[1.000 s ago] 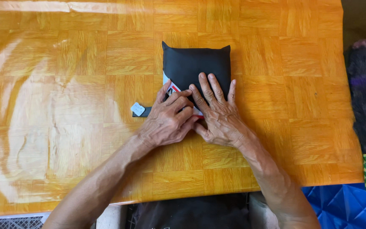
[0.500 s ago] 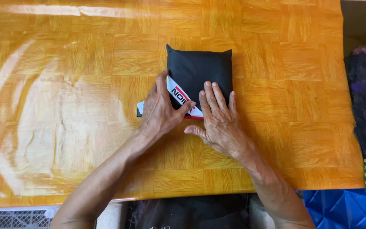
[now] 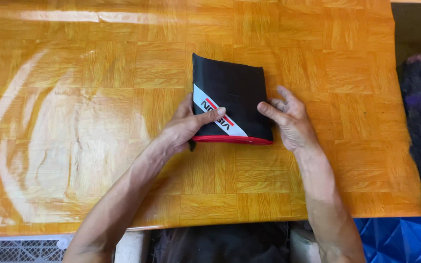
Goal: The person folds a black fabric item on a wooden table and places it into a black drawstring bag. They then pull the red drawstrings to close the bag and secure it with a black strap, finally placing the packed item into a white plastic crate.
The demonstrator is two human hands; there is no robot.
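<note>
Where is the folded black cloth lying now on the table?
In the head view, the folded black cloth lies flat near the middle of the orange wooden table, between the left hand and the right hand.
</note>
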